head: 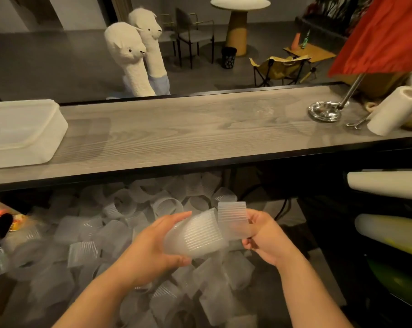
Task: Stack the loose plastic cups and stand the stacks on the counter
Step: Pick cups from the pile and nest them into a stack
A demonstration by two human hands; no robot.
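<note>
While gripping ribbed cups, left hand (150,252) and right hand (264,240) palm-inward

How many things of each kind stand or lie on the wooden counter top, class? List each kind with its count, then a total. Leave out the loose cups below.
White plastic tub: 1
Paper towel roll: 1
Shiny metal flag stand base: 1
Stacks of cups: 0
Total: 3
The small metal piece by the roll is too unclear to count.
</note>
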